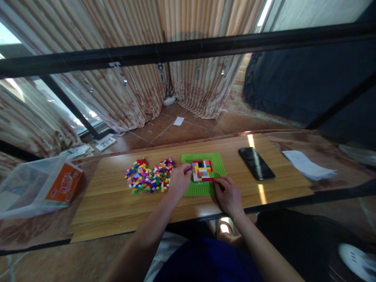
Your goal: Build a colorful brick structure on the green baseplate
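Note:
A small build of toy bricks [202, 170], red, yellow, white, orange and purple, is on a green studded baseplate [216, 190]. My left hand [179, 179] is at the build's left edge, fingertips pinched together. A small dark bit shows at those fingertips, too small to name. From the right, my right hand [229, 194] has its thumb and forefinger closed on the end of a thin red brick [210, 179] along the build's near edge. Left of the plate lies a heap of loose mixed-colour bricks [151, 176], partly behind my left hand.
A black phone [256, 163] lies right of the baseplate on the wooden board [117, 213]. White papers [307, 164] are farther right. At the far left stands a clear plastic bin [32, 188] with an orange package [64, 182]. A dark rail [188, 49] crosses beyond the table.

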{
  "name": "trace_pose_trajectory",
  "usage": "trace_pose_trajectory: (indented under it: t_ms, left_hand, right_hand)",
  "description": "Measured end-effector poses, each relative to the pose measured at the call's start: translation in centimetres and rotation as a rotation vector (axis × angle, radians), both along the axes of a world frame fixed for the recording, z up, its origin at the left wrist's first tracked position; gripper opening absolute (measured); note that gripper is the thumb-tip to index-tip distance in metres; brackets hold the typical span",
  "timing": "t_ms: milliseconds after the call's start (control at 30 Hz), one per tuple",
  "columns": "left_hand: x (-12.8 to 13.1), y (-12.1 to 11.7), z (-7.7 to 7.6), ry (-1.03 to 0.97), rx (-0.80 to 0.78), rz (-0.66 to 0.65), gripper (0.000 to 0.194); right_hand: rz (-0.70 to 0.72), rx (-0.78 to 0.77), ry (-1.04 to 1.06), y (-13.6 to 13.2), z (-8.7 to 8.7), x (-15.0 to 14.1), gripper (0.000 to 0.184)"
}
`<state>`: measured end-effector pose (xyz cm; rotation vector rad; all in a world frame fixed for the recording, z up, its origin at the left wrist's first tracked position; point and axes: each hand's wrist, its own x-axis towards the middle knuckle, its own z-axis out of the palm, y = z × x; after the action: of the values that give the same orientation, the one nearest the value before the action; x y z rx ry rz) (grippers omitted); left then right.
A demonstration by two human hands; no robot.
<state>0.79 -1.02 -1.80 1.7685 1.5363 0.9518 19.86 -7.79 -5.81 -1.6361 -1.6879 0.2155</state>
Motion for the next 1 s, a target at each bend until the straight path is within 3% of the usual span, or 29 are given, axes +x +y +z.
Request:
trace_pose_trajectory:
  t_ms: [133, 300, 567, 833, 1000]
  left_hand:
    - [0.2, 0.1, -0.5, -0.037, 0.005, 0.011, 0.026]
    - [0.3, 0.0, -0.6, -0.067, 0.006, 0.005, 0.017]
    - [0.4, 0.3, -0.8, -0.258, -0.083, 0.067, 0.016]
    - [0.0, 0.5, -1.8, -0.196, -0.031, 0.112, 0.019]
    - [0.2, 0.3, -1.4, -0.198, -0.017, 0.109, 0.015]
  right_hand:
    - [-0.005, -0.001, 0.006, 0.0, 0.0, 0.0, 0.02]
    - [0.002, 0.006, 0.001, 0.0, -0.2, 0.0, 0.02]
    - [0.002, 0.032, 0.002, 0.1, -0.3, 0.0, 0.021]
    - [0.005, 0.028, 0.004, 0.1, -0.3, 0.1, 0.019]
    - [0.0, 0.027, 0.0, 0.1, -0.3, 0.1, 0.019]
